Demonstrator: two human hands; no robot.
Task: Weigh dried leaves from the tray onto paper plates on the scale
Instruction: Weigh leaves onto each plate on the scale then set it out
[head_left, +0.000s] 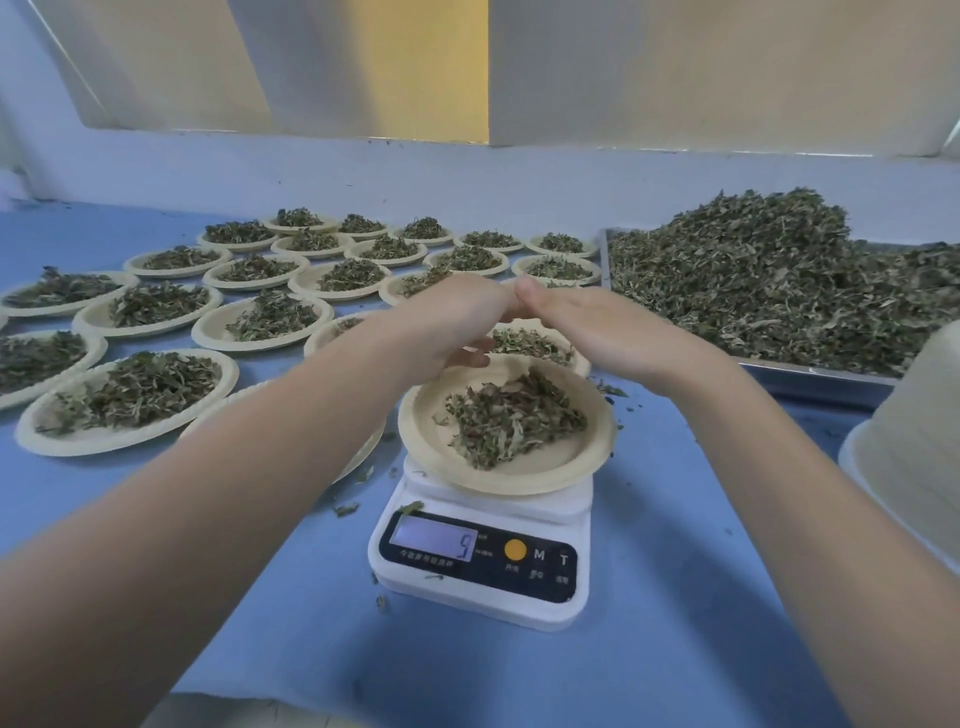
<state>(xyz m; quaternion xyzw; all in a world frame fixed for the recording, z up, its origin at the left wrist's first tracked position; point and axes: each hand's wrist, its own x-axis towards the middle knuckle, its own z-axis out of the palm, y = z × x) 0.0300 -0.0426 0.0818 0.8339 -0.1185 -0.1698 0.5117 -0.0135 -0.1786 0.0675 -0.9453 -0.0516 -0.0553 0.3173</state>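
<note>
A paper plate (506, 467) carrying a pile of dried leaves (514, 418) sits on the white scale (480, 558) at the centre of the blue desk (675, 597). The left hand (457, 317) and right hand (587, 325) meet above it, fingers straight, each grip loose and holding nothing visible. The heaped tray (810, 376) lies at right, filled plates (130, 405) at left.
</note>
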